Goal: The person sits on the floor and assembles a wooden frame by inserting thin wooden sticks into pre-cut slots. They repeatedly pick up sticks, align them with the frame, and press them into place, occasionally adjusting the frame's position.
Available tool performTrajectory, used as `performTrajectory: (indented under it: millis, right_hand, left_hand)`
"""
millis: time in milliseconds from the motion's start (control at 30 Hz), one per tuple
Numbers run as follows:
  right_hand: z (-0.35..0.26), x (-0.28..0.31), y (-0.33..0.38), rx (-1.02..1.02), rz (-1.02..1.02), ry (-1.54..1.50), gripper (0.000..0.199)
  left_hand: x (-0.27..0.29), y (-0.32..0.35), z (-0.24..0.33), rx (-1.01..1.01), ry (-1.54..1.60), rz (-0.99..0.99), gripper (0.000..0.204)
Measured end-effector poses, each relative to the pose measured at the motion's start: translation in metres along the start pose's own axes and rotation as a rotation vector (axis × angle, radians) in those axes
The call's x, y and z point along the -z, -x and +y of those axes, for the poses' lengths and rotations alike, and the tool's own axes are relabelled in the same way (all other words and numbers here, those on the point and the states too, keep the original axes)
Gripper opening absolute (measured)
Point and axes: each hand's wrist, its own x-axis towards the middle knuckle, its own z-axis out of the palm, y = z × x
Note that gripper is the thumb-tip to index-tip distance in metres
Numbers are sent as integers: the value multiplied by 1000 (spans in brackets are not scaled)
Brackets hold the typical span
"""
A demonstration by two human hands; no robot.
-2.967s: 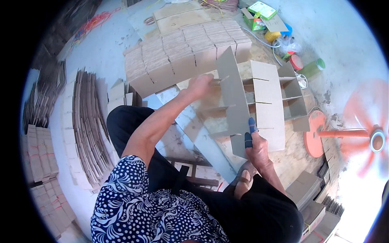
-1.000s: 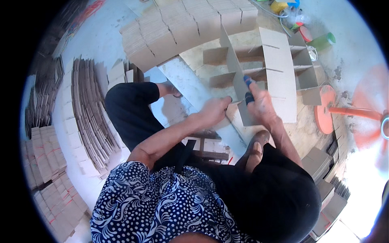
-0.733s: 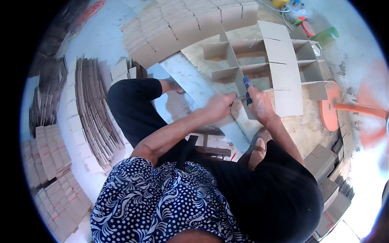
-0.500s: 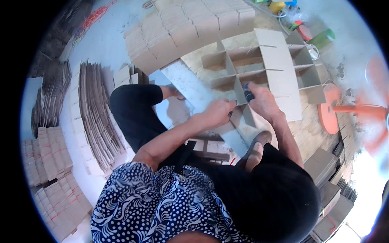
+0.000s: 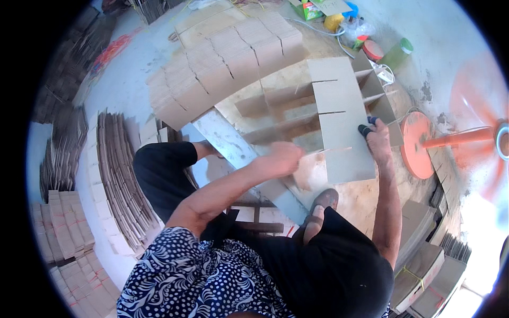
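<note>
Worker slots cardboard divider grid [image 5: 339, 122] on floor.
R hand [image 5: 377, 139] clamped on grid's edge; L hand [image 5: 283, 157] blurred, grip can't tell.

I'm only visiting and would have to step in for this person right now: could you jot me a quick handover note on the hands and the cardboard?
Left hand: fist at the near edge of the cardboard divider grid, grip unclear.
Right hand: on the grid's right edge, dark caps on two fingertips.
Grid: stands on the floor ahead, several slotted strips already interlocked.
Supplies: finished dividers stacked beyond it, flat strips stacked at the left.
Left: whether more strips belong in this grid cannot be told.
</note>
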Motion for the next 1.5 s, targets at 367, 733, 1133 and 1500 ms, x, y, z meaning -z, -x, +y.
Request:
performTrajectory:
  millis: [367,733,1133,1500]
  right_hand:
    - [-100,-39,82,431,-254,24,53]
    - [-139,-76,84,468,-386,386,47]
    - [-137,-100,72,540,-469,433,48]
    - [-76,-143,92,630,-412,629,53]
  left_hand:
    - [-13,76,-14,111,72,113,14]
    - [-26,82,-18,100,128,159,18]
    - [-21,80,-20,124,137,96,21]
    - [-31,66,-17,66,83,118,25]
